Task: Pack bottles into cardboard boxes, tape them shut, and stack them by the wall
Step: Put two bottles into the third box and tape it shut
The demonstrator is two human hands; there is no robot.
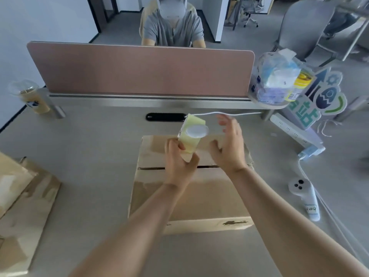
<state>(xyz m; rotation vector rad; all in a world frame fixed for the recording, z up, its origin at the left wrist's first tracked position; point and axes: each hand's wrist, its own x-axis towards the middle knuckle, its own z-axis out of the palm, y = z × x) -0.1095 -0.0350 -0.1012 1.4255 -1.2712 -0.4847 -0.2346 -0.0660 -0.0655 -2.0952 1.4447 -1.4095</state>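
Bottle [189, 144] gripped in our left hand [179, 162], above the cardboard box [199, 196].
Its long axis tilts up and away from those fingers; our right hand [229, 148], fingers spread and empty, hovers just right of it.

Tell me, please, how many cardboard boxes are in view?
2: a centre box on the desk, and a left box cut off by the frame's edge; more may be hidden there.

The brown cardboard box [199, 196] is matt and rough, scuffed in patches. At 12 o'clock, the pale yellow cylinder with white round end [191, 142] looks like smooth plastic. The grey desk top [89, 146] is smooth, matt. At 2 o'clock, a clear crinkled plastic bag [277, 80] glints.
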